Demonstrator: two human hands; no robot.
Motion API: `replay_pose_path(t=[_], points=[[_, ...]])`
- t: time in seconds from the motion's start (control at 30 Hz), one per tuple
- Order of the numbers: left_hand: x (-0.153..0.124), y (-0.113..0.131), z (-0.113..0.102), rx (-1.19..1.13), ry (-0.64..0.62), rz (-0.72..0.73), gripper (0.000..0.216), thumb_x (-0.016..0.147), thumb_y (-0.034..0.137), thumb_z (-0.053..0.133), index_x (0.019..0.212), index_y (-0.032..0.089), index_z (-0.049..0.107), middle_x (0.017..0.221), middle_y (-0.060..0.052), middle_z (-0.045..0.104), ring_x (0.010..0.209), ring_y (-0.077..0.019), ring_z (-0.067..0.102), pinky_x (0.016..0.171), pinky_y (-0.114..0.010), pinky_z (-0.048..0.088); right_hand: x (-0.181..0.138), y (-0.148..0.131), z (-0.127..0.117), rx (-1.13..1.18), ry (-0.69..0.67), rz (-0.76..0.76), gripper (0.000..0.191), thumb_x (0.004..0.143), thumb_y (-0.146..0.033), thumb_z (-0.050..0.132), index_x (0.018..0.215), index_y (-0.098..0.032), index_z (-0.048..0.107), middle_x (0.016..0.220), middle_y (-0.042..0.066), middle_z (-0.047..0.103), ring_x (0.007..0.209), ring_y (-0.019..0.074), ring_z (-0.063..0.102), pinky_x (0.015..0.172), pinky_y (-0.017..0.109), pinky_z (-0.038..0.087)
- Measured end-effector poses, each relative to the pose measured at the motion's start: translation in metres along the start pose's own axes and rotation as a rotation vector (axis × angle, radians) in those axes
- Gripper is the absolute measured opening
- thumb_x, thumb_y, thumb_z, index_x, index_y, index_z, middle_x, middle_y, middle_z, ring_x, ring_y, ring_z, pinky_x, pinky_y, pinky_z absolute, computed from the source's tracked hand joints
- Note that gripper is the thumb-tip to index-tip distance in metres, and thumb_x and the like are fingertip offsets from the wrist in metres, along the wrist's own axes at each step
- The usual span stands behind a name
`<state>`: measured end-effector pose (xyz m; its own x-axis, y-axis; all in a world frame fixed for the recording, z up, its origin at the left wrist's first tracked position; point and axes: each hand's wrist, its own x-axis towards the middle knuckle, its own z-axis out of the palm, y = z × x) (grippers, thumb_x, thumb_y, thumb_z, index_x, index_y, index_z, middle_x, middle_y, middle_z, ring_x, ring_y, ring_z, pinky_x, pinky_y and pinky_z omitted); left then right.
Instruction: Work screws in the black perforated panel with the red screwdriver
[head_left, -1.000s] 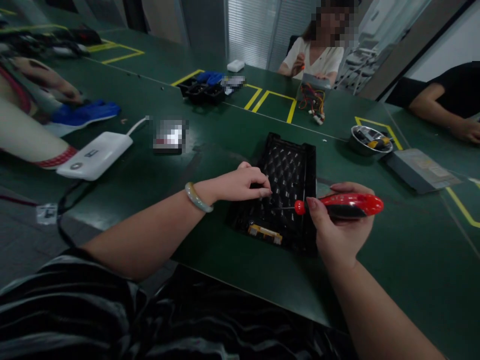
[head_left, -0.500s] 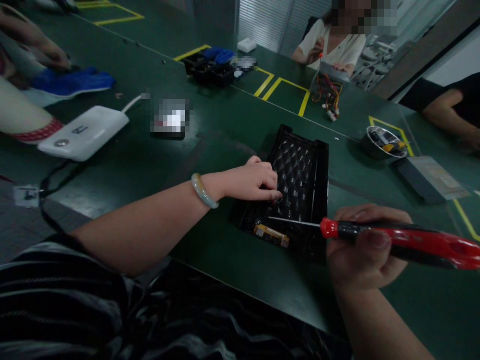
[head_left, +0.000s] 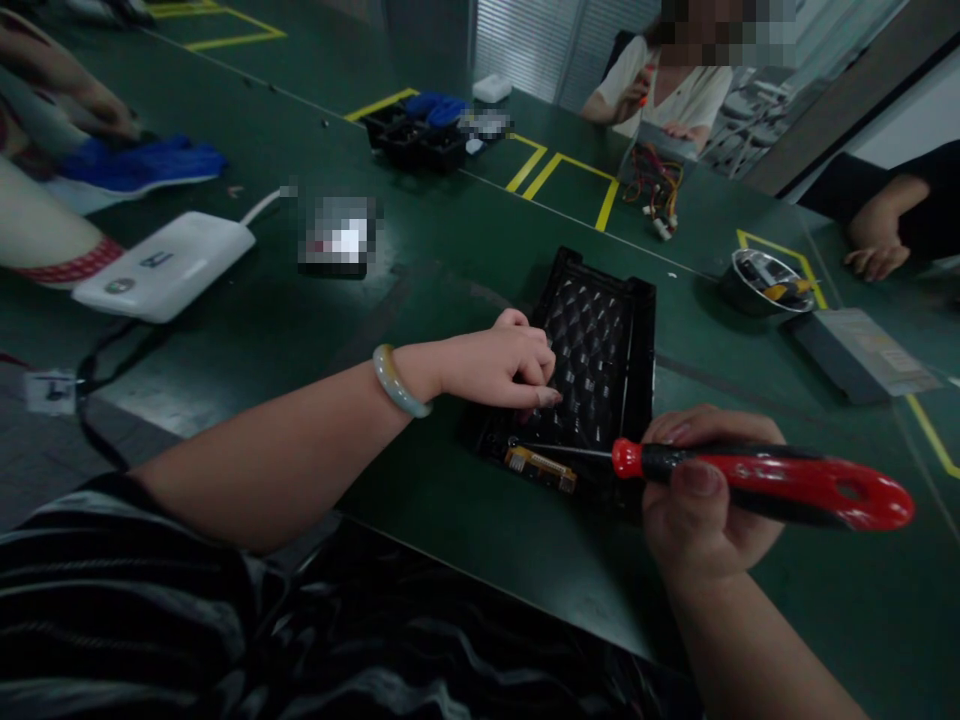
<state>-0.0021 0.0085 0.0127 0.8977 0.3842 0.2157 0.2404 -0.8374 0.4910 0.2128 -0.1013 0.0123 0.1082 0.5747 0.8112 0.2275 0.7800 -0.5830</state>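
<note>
A black perforated tray-like casing (head_left: 607, 330) lies on the green table (head_left: 450, 290), with a small gold connector board (head_left: 540, 467) at its near end. My left hand (head_left: 502, 362), a pale bangle on its wrist, rests curled on the casing's left edge, fingers pressed together on it. My right hand (head_left: 709, 510) is wrapped round a red and black screwdriver (head_left: 765, 478). The thin shaft points left, its tip low over the casing's near left corner beside the connector board.
A white box with a cable (head_left: 161, 265) and blue gloves (head_left: 142, 165) lie at the left by another person's arm. Black bins (head_left: 416, 140) stand at the back. A metal bowl (head_left: 765, 280), a grey drive (head_left: 862, 355) and a wire bundle (head_left: 656, 185) sit to the right, near two other people.
My right hand dropped nearer and swung the screwdriver flat, its tip now at the casing's near left corner. The left hand stayed on the casing. The view shifted slightly.
</note>
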Motion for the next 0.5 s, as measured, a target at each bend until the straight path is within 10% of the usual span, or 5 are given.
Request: replay_pose_path(t=[0.5], points=[[0.0004, 0.0056, -0.0008, -0.086, -0.137, 0.078, 0.043, 0.101, 0.037, 0.055, 0.065, 0.023, 0.075, 0.082, 0.001, 0.077, 0.088, -0.0147, 0.06, 0.099, -0.038, 0.021, 0.0052, -0.0054, -0.0086, 0.022, -0.102, 0.056, 0.04, 0.078, -0.037, 0.087, 0.104, -0.02, 0.061, 0.089, 0.002, 0.056, 0.074, 0.0179, 0.058, 0.06, 0.035, 0.051]])
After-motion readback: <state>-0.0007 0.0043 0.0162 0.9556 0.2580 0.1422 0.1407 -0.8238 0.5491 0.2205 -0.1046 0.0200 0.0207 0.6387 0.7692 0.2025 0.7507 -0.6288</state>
